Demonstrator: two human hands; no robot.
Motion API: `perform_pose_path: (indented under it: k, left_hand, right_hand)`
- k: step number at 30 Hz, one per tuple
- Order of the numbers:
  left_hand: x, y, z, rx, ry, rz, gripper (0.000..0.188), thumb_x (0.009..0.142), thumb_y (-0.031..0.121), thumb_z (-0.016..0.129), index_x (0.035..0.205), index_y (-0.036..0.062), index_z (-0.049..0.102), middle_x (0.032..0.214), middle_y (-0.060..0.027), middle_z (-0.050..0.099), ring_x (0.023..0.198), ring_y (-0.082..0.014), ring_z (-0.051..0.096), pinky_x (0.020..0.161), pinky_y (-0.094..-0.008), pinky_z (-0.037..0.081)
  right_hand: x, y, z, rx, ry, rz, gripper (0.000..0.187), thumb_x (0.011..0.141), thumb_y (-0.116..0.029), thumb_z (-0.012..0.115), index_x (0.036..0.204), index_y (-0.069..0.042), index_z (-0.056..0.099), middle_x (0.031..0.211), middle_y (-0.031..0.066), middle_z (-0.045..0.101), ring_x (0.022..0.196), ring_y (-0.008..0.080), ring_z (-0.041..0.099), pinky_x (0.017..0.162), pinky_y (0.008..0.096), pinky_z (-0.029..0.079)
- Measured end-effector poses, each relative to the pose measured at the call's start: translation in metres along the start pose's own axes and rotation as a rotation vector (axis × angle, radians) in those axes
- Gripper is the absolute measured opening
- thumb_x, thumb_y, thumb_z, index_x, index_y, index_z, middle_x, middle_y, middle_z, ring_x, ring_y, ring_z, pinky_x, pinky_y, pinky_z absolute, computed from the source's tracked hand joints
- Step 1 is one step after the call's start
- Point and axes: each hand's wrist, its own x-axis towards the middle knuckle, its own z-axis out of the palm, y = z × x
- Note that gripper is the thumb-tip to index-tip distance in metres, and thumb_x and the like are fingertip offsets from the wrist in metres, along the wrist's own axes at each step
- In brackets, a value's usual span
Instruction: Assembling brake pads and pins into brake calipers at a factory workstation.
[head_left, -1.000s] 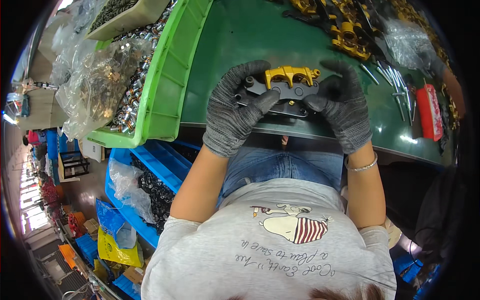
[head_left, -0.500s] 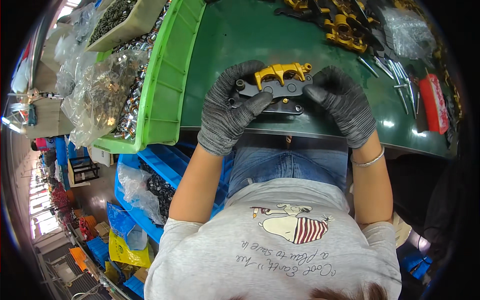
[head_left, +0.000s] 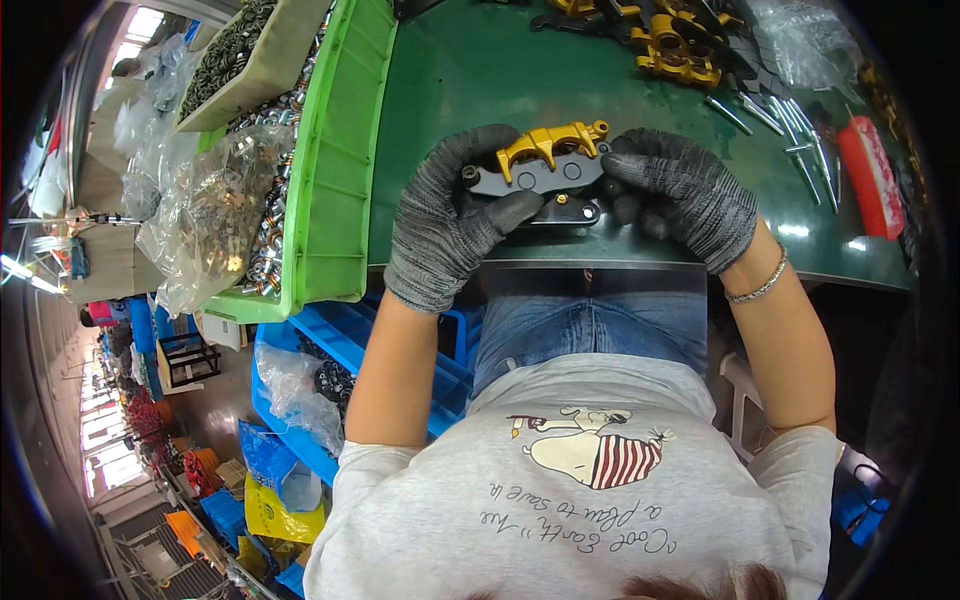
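Above the near table edge I hold a metal assembly (head_left: 540,177), a yellow ribbed casting against a dark grey plate with round marks. A second dark plate (head_left: 570,213) shows just below it, with a small brass-coloured fitting between. My left hand (head_left: 445,215), in a grey knitted glove, is closed round the left end, thumb lying across the front. At the right end, my gloved right hand (head_left: 685,190) is closed, its fingertips against the end of the grey plate and other fingers curled beneath. Whether those curled fingers hold a small part is hidden.
A green bin (head_left: 335,190) of small metal parts stands at left, with a clear bag (head_left: 215,215) and a cream tray (head_left: 225,75) on it. Yellow castings (head_left: 680,50), silver rods (head_left: 800,140) and a red packet (head_left: 870,175) lie at far right. Blue crates (head_left: 300,400) sit below left.
My right fingers have shifted from the front of the plate to its right end, with several now curled below. The assembly has tilted slightly, its right end higher. The view has shifted a little.
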Motion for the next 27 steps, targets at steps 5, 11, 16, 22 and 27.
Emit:
perform_pose_path:
  k: [5,11,16,22,27]
  left_hand:
    - [0.024,0.046,0.003,0.67,-0.21,0.138,0.054,0.073,0.028,0.074,0.118,0.0047,0.055,0.107,-0.0128,0.061,0.096,-0.0246,0.061,0.08,-0.0356,0.051]
    - [0.038,0.044,0.03,1.082,-0.356,0.137,0.054,0.075,0.037,0.071,0.118,0.0079,0.056,0.101,-0.0156,0.063,0.087,-0.0279,0.063,0.075,-0.0337,0.051]
    - [0.037,0.05,0.032,1.059,-0.391,0.152,0.051,0.079,0.038,0.065,0.12,0.0092,0.055,0.094,-0.0156,0.064,0.081,-0.0296,0.063,0.07,-0.0358,0.051]
    - [0.036,0.062,0.027,1.173,-0.493,0.134,0.05,0.081,0.033,0.064,0.124,0.0116,0.051,0.093,-0.0158,0.065,0.08,-0.0308,0.064,0.071,-0.0371,0.051]
    - [0.039,0.061,0.019,1.083,-0.503,0.214,0.052,0.08,0.032,0.065,0.126,0.0121,0.049,0.094,-0.0166,0.065,0.081,-0.0308,0.064,0.07,-0.0371,0.051]
  right_hand:
    - [0.002,0.004,0.001,0.007,0.005,0.011,0.026,0.086,-0.027,0.062,0.092,-0.002,0.055,0.07,0.0078,0.062,0.054,0.0134,0.062,0.037,0.0173,0.037]
    - [0.002,0.001,0.009,-0.1,0.113,-0.004,0.021,0.087,-0.022,0.062,0.092,-0.002,0.055,0.077,0.0098,0.063,0.054,0.0145,0.062,0.037,0.0183,0.038]
    - [0.008,0.003,0.003,-0.42,0.231,-0.214,0.026,0.083,-0.02,0.066,0.1,-0.002,0.058,0.082,0.0115,0.064,0.067,0.0167,0.063,0.054,0.027,0.05]
    - [0.006,-0.005,-0.074,-1.44,0.932,-0.631,0.032,0.081,-0.025,0.063,0.105,-0.005,0.058,0.097,0.0135,0.063,0.09,0.031,0.061,0.083,0.0379,0.048]
    - [0.007,-0.003,-0.084,-1.638,0.864,-0.509,0.036,0.082,-0.029,0.062,0.109,-0.005,0.057,0.1,0.0142,0.063,0.095,0.0326,0.059,0.087,0.0379,0.046]
